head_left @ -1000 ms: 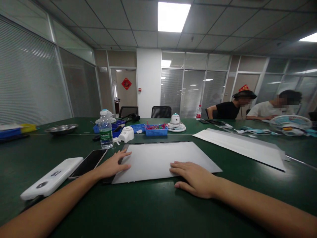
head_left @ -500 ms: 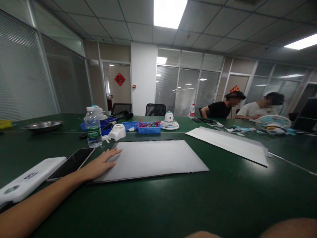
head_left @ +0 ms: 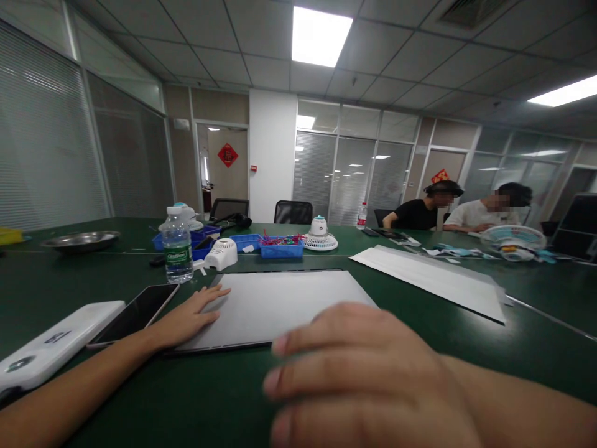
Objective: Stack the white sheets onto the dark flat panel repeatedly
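Observation:
A flat white rectangular panel (head_left: 280,302) with a dark edge lies on the green table before me. My left hand (head_left: 193,314) rests on its left end, palm down, fingers spread. Close to the camera, my right hand (head_left: 368,376) is raised in front of the panel's near right part and hides it. Its fingers are stretched out toward the left, slightly blurred, and I see nothing held in them. Left of my left hand lie a dark-screened phone (head_left: 135,314) and a white device marked with printed characters (head_left: 60,339).
A water bottle (head_left: 177,246) stands behind the phone. Farther back are a white fan part (head_left: 221,254), a blue bin (head_left: 281,249) of small coloured pieces and a white fan base (head_left: 319,239). More white sheets (head_left: 429,280) lie at right. Two people sit at the far right. A metal tray (head_left: 81,241) is at left.
My right hand has risen from the bottom edge into view, in front of the panel. The left hand stays on the panel. The camera view has tilted slightly upward.

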`<state>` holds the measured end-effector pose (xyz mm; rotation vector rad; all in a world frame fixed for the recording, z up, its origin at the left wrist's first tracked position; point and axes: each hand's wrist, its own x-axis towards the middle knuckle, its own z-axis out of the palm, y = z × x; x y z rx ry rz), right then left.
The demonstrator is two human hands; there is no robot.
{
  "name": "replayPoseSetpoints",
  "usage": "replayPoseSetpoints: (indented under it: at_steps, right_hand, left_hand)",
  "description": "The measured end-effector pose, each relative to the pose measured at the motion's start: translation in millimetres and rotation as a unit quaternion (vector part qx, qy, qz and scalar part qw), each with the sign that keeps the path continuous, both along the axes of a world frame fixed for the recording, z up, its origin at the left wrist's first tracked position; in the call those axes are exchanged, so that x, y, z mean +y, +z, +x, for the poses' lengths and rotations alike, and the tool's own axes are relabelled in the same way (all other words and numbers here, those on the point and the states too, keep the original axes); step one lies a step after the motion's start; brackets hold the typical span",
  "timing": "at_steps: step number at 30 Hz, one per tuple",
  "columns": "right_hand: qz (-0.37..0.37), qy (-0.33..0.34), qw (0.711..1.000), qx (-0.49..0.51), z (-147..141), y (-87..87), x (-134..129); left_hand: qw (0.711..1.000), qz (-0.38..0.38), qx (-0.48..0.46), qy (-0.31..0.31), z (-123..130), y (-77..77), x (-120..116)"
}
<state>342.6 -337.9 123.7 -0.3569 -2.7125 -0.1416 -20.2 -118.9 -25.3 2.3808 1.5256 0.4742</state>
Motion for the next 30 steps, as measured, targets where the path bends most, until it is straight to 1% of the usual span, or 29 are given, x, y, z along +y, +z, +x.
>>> replayPoseSetpoints:
  at_steps: [1,2,3,4,5,6,7,9,10,11,12,13,14,16,18,20,22,24,30]
  right_hand:
    - [0.037,-0.036,0.998,0.033,15,-4.0,20]
    - [0.066,-0.097,0.991,0.064,34,-10.5,43]
    - [0.084,-0.180,0.978,0.063,59,-19.3,67]
    - [0.089,-0.275,0.956,0.040,89,-30.0,90]
    - [0.080,-0.377,0.923,0.007,121,-42.2,111]
    - [0.059,-0.482,0.874,-0.022,154,-55.2,128]
    - [0.026,-0.581,0.812,-0.047,187,-68.6,140]
    - [-0.019,-0.669,0.741,-0.053,245,-93.7,151]
    - [-0.041,-0.708,0.703,-0.050,269,-104.2,151]
    - [-0.063,-0.736,0.672,-0.050,287,-112.9,151]
    - [-0.080,-0.755,0.649,-0.050,301,-119.7,149]
    - [-0.092,-0.768,0.632,-0.053,311,-124.8,149]
    - [-0.099,-0.774,0.623,-0.057,316,-128.5,149]
    - [-0.094,-0.776,0.620,-0.069,318,-132.7,153]
    - [-0.079,-0.770,0.627,-0.083,312,-134.5,161]
    - [-0.066,-0.757,0.642,-0.097,302,-134.4,167]
    - [-0.054,-0.742,0.660,-0.107,292,-132.7,169]
    - [-0.040,-0.731,0.672,-0.113,283,-130.0,168]
    - [0.008,-0.731,0.675,-0.097,257,-119.0,154]
  left_hand:
    - [1.000,-0.002,-0.005,0.003,-1,0.8,-1]
    - [1.000,-0.005,-0.009,0.006,-1,1.7,-1]
    - [1.000,-0.008,-0.015,0.009,-2,2.6,-2]
    - [1.000,-0.010,-0.020,0.010,-3,3.4,-2]
    - [1.000,-0.011,-0.026,0.010,-4,4.0,-2]
    - [0.999,-0.012,-0.032,0.009,-4,4.4,-2]
    - [0.999,-0.011,-0.038,0.008,-5,4.6,-1]
    - [0.999,-0.007,-0.044,0.008,-5,5.5,0]
    - [0.999,-0.003,-0.043,0.009,-5,6.5,-1]
    - [0.999,0.001,-0.042,0.011,-3,8.0,-1]
    - [0.999,0.004,-0.038,0.012,-1,10.2,-3]
    - [0.999,0.007,-0.035,0.013,1,12.8,-5]
    - [0.999,0.005,-0.031,0.015,4,15.8,-8]
    - [0.999,0.007,-0.029,0.020,9,21.7,-15]
    - [0.999,0.013,-0.033,0.012,12,26.0,-21]
    - [0.999,0.016,-0.038,0.000,13,27.6,-24]
    - [0.999,0.014,-0.040,-0.010,12,27.4,-25]
    - [0.999,0.008,-0.036,-0.016,11,26.9,-26]
    - [0.999,0.002,-0.012,-0.029,13,29.5,-31]
